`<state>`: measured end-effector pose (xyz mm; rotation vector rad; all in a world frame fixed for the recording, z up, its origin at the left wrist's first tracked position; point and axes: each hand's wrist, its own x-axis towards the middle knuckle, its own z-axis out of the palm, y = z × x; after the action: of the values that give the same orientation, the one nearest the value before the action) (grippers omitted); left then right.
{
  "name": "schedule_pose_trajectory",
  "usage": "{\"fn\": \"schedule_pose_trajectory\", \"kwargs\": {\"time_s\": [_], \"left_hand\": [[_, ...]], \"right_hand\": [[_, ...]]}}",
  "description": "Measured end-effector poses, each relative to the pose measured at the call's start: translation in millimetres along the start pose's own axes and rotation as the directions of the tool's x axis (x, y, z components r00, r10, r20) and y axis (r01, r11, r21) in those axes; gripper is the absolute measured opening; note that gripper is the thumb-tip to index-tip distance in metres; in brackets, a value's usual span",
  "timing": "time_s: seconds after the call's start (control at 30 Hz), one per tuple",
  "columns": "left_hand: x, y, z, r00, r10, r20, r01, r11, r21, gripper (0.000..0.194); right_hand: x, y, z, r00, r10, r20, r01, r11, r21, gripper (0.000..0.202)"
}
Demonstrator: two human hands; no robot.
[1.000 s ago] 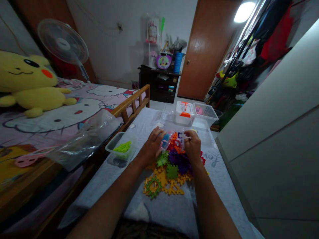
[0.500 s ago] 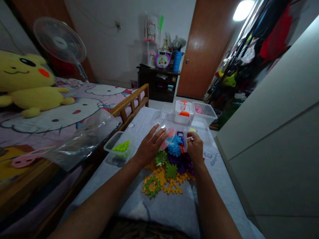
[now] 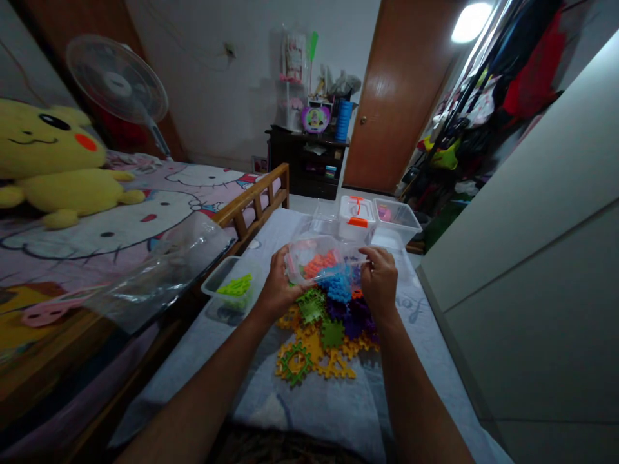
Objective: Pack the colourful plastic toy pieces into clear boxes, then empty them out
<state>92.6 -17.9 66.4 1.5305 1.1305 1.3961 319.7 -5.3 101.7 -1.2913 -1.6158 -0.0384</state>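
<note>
- Gripping a clear tub (image 3: pixel 313 242) over the gear heap (image 3: pixel 333 333): left hand (image 3: pixel 280 283), fingers wrapped around its side.
- Right hand (image 3: pixel 380 282): fingers curled at clear plastic (image 3: pixel 354 255), hold unclear.
- Blue gears (image 3: pixel 338 287) lie out; coral ones (image 3: pixel 322 263) show through.
- Lime pieces (image 3: pixel 236 285) sit in another tub (image 3: pixel 211 277).

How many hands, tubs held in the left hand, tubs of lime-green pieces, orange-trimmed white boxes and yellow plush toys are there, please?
Left hand and right hand: 2
Held tub: 1
Tub of lime-green pieces: 1
Orange-trimmed white box: 1
Yellow plush toy: 1
Total: 6
</note>
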Motion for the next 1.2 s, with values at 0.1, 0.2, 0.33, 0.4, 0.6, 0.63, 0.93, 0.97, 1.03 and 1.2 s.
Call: {"fn": "schedule_pose_trajectory", "kwargs": {"time_s": [0.1, 0.2, 0.33, 0.4, 0.6, 0.63, 0.93, 0.97, 1.03, 1.2], "left_hand": [[-5.0, 4.0, 5.6, 0.993, -0.095, 0.070, 0.107, 0.975, -0.196, 0.094], [-9.6, 6.3, 9.2, 0.986, -0.098, 0.137, 0.135, 0.943, -0.303, 0.098], [-12.8, 3.6, 10.9, 0.977, -0.087, 0.194, 0.154, 0.920, -0.360, 0.104], [-13.4, 0.6, 11.3, 0.978, -0.083, 0.190, 0.150, 0.916, -0.373, 0.104], [-14.9, -5.0, 13.5, 0.981, -0.079, 0.177, 0.147, 0.897, -0.416, 0.102], [-15.0, -5.1, 14.0, 0.981, -0.082, 0.174, 0.149, 0.898, -0.415, 0.101], [-16.1, 3.7, 11.4, 0.976, -0.085, 0.200, 0.163, 0.895, -0.415, 0.102], [-16.5, 6.3, 9.6, 0.973, -0.066, 0.220, 0.158, 0.886, -0.436, 0.099], [-16.6, 12.2, 6.4, 0.971, -0.026, 0.236, 0.140, 0.866, -0.481, 0.089], [-14.6, 19.8, 7.8, 0.978, -0.120, 0.171, 0.188, 0.861, -0.473, 0.070]], "right_hand": [[10.3, -23.7, -0.9, 0.995, -0.083, 0.063, 0.086, 0.995, -0.046, 0.037], [16.4, -42.2, 7.0, 0.978, -0.145, 0.152, 0.157, 0.985, -0.070, 0.038], [18.2, -52.8, 20.9, 0.956, -0.191, 0.223, 0.216, 0.972, -0.094, 0.033], [16.9, -53.7, 24.8, 0.951, -0.189, 0.246, 0.221, 0.969, -0.111, 0.032], [10.7, -52.2, 25.7, 0.947, -0.140, 0.288, 0.189, 0.971, -0.149, 0.032], [10.1, -52.6, 25.7, 0.945, -0.137, 0.296, 0.188, 0.970, -0.151, 0.032], [5.2, -54.8, 30.9, 0.934, -0.173, 0.311, 0.231, 0.959, -0.161, 0.032], [4.5, -54.5, 31.4, 0.935, -0.177, 0.307, 0.235, 0.958, -0.165, 0.032], [2.8, -55.2, 32.1, 0.934, -0.174, 0.313, 0.239, 0.954, -0.183, 0.032], [-1.8, -61.8, 32.3, 0.919, -0.158, 0.362, 0.229, 0.960, -0.161, 0.034]]}}
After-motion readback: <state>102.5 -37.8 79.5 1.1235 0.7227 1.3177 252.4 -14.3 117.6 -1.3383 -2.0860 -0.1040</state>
